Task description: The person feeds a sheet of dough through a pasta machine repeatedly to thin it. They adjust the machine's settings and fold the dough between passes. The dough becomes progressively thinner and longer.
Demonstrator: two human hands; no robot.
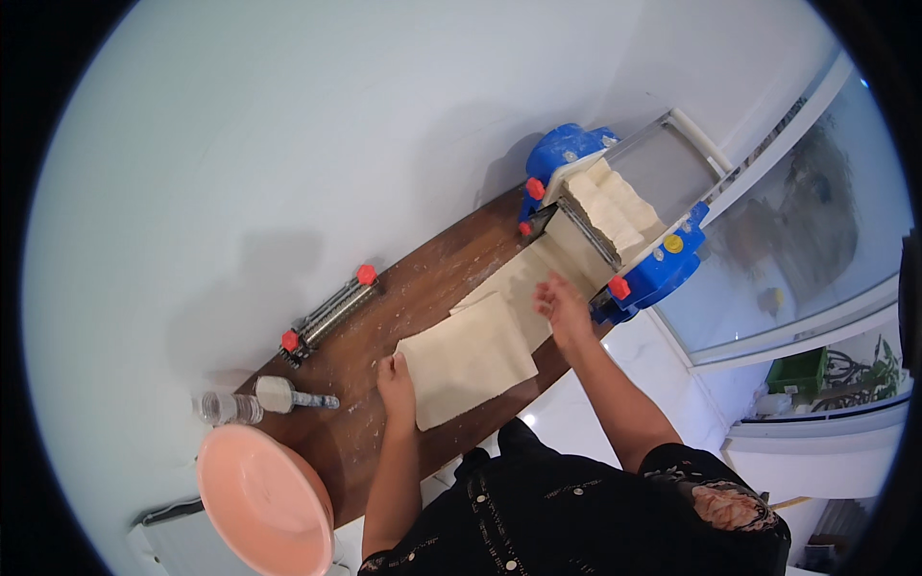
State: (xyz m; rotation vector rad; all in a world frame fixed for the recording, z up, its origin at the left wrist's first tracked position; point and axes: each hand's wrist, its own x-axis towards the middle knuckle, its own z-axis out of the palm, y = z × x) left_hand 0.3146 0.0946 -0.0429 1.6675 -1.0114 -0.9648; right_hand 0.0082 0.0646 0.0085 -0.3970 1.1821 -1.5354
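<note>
A wide sheet of dough [464, 360] lies in folded layers on the dark wooden table [425, 277]. At its left edge, my left hand [396, 385] holds the dough, fingers closed on the upper left corner. My right hand [558, 306] hovers over or beside the strip near the machine, fingers apart and slightly curled; whether it touches the dough is not clear. The strip runs up to the blue dough sheeter [652, 266], which has red knobs. More dough [609, 205] lies bunched on top of the sheeter, above its rollers.
A metal roller attachment with red knobs [335, 313] lies along the table's wall side. Near the left end are a clear jar [229, 408], a pale scoop-like container [275, 394] and a large pink plastic basin [266, 497]. A wall bounds the far side; a glass door [785, 237] stands right.
</note>
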